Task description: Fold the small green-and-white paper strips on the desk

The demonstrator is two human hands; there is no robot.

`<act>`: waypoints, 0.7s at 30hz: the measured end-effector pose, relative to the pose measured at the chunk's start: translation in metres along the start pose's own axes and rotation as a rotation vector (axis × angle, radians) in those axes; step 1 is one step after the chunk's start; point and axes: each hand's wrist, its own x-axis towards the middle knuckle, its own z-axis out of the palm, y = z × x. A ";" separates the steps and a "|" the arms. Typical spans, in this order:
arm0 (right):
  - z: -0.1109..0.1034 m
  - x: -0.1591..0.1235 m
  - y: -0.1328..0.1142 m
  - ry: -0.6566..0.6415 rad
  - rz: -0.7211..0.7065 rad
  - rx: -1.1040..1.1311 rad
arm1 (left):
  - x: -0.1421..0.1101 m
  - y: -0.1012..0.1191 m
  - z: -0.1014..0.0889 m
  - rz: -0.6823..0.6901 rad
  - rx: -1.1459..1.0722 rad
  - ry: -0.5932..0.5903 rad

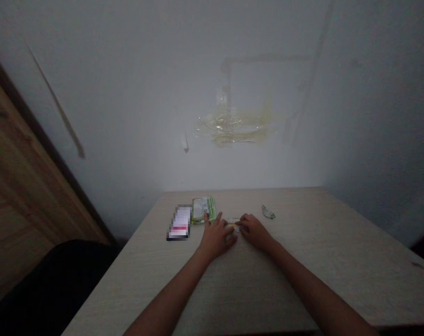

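Note:
Between my hands on the table lies a small white and yellow piece (234,222), too small and partly covered to name its kind. My left hand (216,237) rests with its fingers spread at the left of this piece, and its fingertips reach the lower edge of a green and white packet (204,207). From the right, my right hand (256,232) has its fingers bent together on the piece, which is pinched at its right end. Beyond my right hand lies a small green and white scrap (268,212), apart from both hands.
A phone (180,223) with a blurred, lit screen lies left of the packet. The pale wooden table (232,289) meets a white wall (145,116) with clear tape (232,126) stuck on it. Brown wood (19,163) and a dark shape (68,284) are at the left.

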 end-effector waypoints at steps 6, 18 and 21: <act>0.002 0.000 0.003 -0.014 -0.008 0.004 | -0.002 0.001 0.002 -0.011 -0.014 -0.012; -0.004 0.000 0.001 -0.044 -0.021 0.000 | -0.002 0.001 0.003 -0.099 -0.125 -0.011; -0.004 -0.001 0.001 -0.045 -0.027 -0.004 | -0.002 0.000 0.003 -0.111 -0.136 -0.020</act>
